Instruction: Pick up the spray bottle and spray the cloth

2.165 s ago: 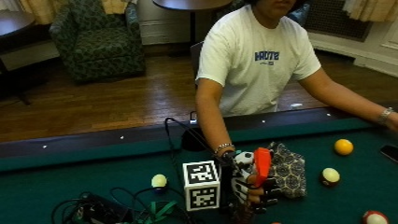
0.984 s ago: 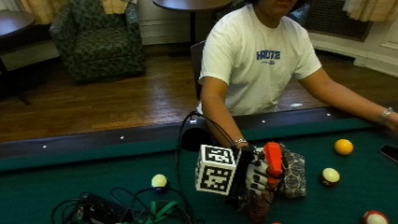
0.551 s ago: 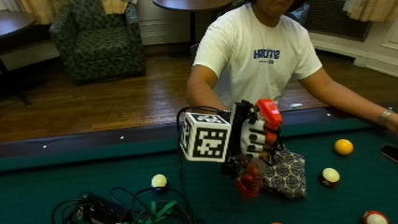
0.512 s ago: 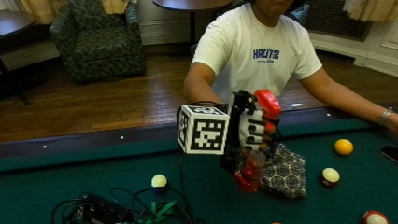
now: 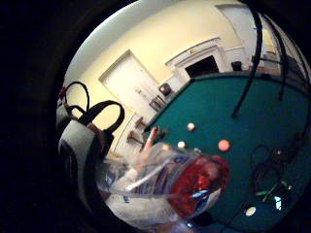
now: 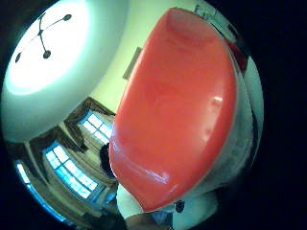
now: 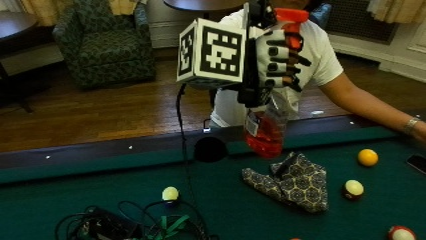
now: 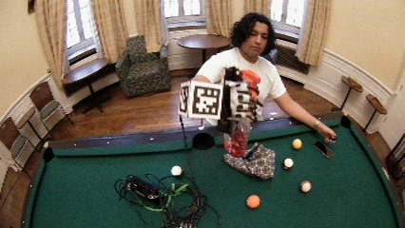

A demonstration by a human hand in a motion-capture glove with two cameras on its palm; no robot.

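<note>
**Spray bottle held aloft over pool table**

Seen from across a green pool table [image 7: 80, 190]: near the left of the felt, a tangle of black cables with green ties [image 7: 126, 227], and just beside it a pale yellow ball [image 7: 170, 193]. At the far rail, a dark corner-less side pocket [image 7: 211, 149]. Above the middle of the table, raised well clear of the felt, the gloved right hand [image 7: 276, 57], fingers curled around the neck of a clear spray bottle [image 7: 266, 131] with an orange-red trigger head and red liquid in its lower part; bottle hanging roughly upright, base downward. Directly beneath and slightly to the right, lying crumpled on the felt near the far rail, a dark patterned cloth [image 7: 293, 182], not touched by bottle or hand. Further right: a white ball with a dark red stripe [image 7: 353, 188] just beside the cloth, a yellow-orange ball [image 7: 367, 157] nearer the far rail, and a red-and-white ball [image 7: 401, 233] toward the near right corner. At the right edge, the bare left hand [image 8: 328, 135] resting near the rail beside a dark phone [image 8: 323, 148]; fingers too small to judge. Close to the palm, the bottle's red-filled base over the felt in the little-finger view; the thumb-side view largely filled by the red trigger head.
</note>
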